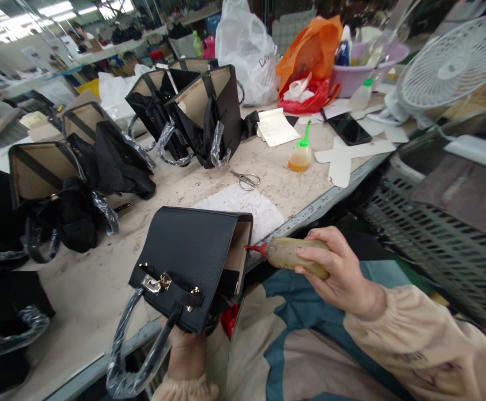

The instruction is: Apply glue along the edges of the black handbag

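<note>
A black leather handbag [192,256] lies on its side at the table's near edge, its open mouth facing right and its plastic-wrapped handles hanging over the edge. My left hand [187,353] grips it from underneath, mostly hidden by the bag. My right hand [338,273] holds a tan squeeze bottle [293,255] with a red nozzle, whose tip touches the bag's inner rim at the opening.
Several open black handbags [203,111] stand across the worktable [101,289]. Scissors [246,179], a glue bottle with a green nozzle [301,156], a notebook [276,128], a phone [348,129], white cutouts, plastic bags and a fan [451,61] lie beyond. A mesh basket [430,234] sits at right.
</note>
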Available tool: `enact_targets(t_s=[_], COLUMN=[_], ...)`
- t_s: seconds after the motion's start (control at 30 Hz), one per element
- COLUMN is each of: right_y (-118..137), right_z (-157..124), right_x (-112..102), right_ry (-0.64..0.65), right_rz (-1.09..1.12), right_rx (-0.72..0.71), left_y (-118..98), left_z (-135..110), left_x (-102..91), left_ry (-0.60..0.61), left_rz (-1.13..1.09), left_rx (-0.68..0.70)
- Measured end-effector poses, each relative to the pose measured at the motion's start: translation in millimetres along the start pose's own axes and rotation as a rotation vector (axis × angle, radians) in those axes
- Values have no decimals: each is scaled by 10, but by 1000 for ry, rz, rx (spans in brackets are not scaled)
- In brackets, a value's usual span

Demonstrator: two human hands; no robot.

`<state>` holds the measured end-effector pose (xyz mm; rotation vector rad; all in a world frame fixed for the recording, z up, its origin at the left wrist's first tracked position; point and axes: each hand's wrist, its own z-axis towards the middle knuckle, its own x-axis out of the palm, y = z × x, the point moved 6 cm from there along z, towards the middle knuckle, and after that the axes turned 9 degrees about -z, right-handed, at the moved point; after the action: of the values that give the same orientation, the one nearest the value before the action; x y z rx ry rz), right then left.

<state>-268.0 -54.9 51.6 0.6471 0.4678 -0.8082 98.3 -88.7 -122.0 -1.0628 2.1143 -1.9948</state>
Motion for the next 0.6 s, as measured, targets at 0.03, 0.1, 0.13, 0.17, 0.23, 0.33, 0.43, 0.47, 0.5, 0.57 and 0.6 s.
enact_targets(t_s=[0.03,0.1,0.13,0.17,0.23,0.33,0.43,0.47,0.5,0.57,0.6], right_y=[-5,6,20,36,73,130,178,184,183,157,132], right_z=[-5,-27,-44,-65,-115,-195,-251,-261,-264,-254,-242], right_x=[5,9,9,8,6,21,50,58,61,59,57], right_ry=[5,24,37,52,78,116,148,155,156,144,137], right_rz=[10,37,52,69,110,198,263,272,275,271,261], right_rx=[-4,-8,-5,3,32,85,112,119,126,139,145], left_y=[-23,-65,-74,-86,-104,-143,-147,-138,-125,-113,-114], left_z=[-11,-47,-69,-91,-129,-146,-131,-125,-120,-109,-102], left_x=[7,47,87,129,205,245,207,177,145,113,120], left_ry=[-42,-126,-146,-163,-184,-180,-136,-143,-157,-161,-136], left_rz=[-6,-33,-55,-86,-136,-138,-95,-87,-77,-54,-34], left_rx=[4,-6,-33,-53,-87,-55,-16,-14,-22,-27,-25])
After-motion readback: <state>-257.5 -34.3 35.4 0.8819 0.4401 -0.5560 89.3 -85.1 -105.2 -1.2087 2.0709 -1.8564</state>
